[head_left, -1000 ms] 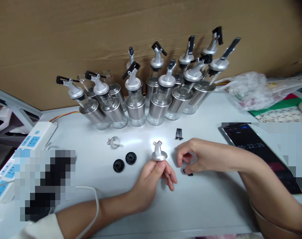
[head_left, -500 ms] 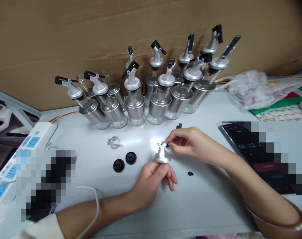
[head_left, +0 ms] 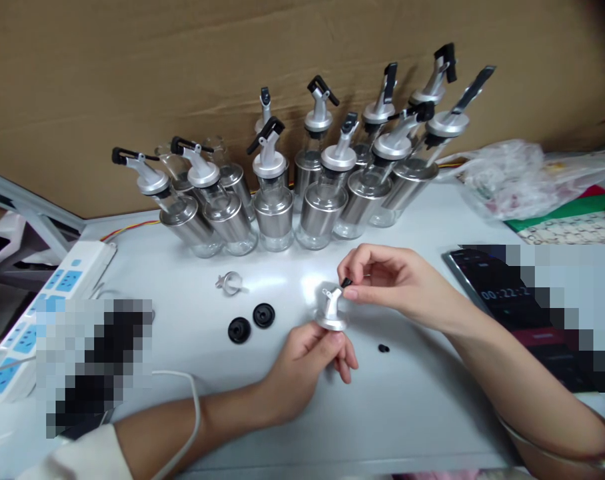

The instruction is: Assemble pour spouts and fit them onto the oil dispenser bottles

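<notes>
My left hand (head_left: 315,353) grips a silver pourer spout (head_left: 332,312) by its underside, the nozzle pointing up and to the right. At the nozzle's tip my right hand (head_left: 382,277) pinches a small black plug (head_left: 347,283) between thumb and forefinger. The plug touches the tip; whether it sits inside cannot be made out. On the table to the left lie two round black stoppers (head_left: 239,330) and a loose silver spout piece (head_left: 230,283) with a clear part. Another small black plug (head_left: 384,348) lies to the right of my left hand.
Several glass and steel oil bottles (head_left: 275,217) with pourer tops stand along the cardboard wall (head_left: 182,67). A power strip (head_left: 57,293) lies at left, a phone with a timer (head_left: 512,293) at right. Behind it are plastic bags (head_left: 512,177). A white cable crosses my left forearm.
My right thumb and fingers have shifted on the plug, which now shows more at the nozzle's tip. The left hand and spout keep nearly the same place; the whole view has shifted slightly.
</notes>
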`<state>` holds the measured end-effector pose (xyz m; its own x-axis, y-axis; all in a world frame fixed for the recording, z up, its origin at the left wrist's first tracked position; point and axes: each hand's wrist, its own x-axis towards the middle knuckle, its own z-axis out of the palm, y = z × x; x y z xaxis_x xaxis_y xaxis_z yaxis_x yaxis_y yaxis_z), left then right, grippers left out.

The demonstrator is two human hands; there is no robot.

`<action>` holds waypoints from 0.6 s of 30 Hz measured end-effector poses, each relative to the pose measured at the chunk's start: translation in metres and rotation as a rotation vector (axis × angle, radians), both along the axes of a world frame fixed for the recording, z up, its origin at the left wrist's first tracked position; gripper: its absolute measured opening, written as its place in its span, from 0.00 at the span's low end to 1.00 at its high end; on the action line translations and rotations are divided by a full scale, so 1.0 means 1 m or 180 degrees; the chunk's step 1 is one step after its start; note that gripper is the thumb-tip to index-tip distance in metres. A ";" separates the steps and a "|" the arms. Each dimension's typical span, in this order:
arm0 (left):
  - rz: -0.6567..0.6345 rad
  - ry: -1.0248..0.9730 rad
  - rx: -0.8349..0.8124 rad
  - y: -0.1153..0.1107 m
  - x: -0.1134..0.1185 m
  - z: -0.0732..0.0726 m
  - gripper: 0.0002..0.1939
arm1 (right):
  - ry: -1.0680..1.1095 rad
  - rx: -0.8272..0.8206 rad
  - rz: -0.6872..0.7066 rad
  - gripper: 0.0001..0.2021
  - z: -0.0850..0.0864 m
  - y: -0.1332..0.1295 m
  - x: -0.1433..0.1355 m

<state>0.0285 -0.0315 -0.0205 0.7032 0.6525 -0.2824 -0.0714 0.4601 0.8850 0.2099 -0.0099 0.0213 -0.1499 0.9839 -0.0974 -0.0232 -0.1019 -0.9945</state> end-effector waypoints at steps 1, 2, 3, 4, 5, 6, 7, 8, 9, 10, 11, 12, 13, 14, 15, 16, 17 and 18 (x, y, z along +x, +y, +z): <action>-0.0008 -0.0007 0.0007 0.000 0.000 -0.001 0.21 | -0.0002 -0.0030 -0.0008 0.10 0.000 0.000 0.000; -0.0011 -0.0015 0.0007 0.000 0.000 -0.001 0.21 | -0.0011 -0.0046 -0.0023 0.09 0.000 0.001 0.000; -0.0012 -0.0032 0.0003 0.000 0.000 -0.002 0.22 | -0.0030 -0.0059 -0.0028 0.09 0.000 0.001 0.000; -0.0011 -0.0047 0.0001 0.000 -0.001 -0.002 0.22 | -0.0058 -0.0072 -0.0015 0.08 0.001 0.001 0.000; -0.0014 -0.0059 0.0004 0.000 -0.001 -0.002 0.22 | -0.0087 -0.0089 0.0007 0.08 0.001 0.001 0.000; -0.0016 -0.0060 0.0011 0.000 -0.001 -0.001 0.22 | -0.0111 -0.0105 0.0032 0.07 0.001 0.001 0.001; -0.0027 -0.0048 0.0025 0.000 -0.001 0.000 0.22 | -0.0124 -0.0118 0.0058 0.06 0.001 0.001 0.001; -0.0046 -0.0018 0.0043 0.000 -0.001 0.001 0.22 | -0.0129 -0.0117 0.0071 0.06 0.001 0.000 0.001; -0.0064 0.0023 0.0067 0.000 -0.001 0.001 0.22 | -0.0120 -0.0104 0.0070 0.06 0.001 0.000 0.002; -0.0086 0.0058 0.0087 0.001 -0.001 0.002 0.22 | -0.0102 -0.0074 0.0063 0.06 0.001 0.000 0.002; -0.0109 0.0077 0.0103 0.001 -0.001 0.003 0.23 | -0.0080 -0.0043 0.0051 0.05 0.001 0.000 0.002; -0.0132 0.0084 0.0110 0.001 -0.001 0.004 0.23 | -0.0062 -0.0010 0.0036 0.05 0.001 0.000 0.001; -0.0146 0.0077 0.0113 0.002 -0.001 0.005 0.24 | -0.0050 0.0021 0.0014 0.04 0.001 0.000 0.001; -0.0152 0.0062 0.0109 0.002 -0.001 0.005 0.24 | -0.0040 0.0046 -0.0007 0.04 0.001 0.000 0.001; -0.0151 0.0047 0.0102 0.002 0.000 0.005 0.24 | -0.0035 0.0057 -0.0018 0.04 0.001 0.000 0.000; -0.0141 0.0042 0.0091 0.002 0.000 0.005 0.24 | -0.0036 0.0062 -0.0031 0.04 0.001 0.000 0.000; -0.0124 0.0039 0.0084 0.002 0.000 0.005 0.24 | -0.0046 0.0059 -0.0041 0.04 0.000 0.000 0.000; -0.0113 0.0035 0.0079 0.002 0.000 0.005 0.24 | -0.0066 0.0050 -0.0053 0.04 0.000 0.000 0.000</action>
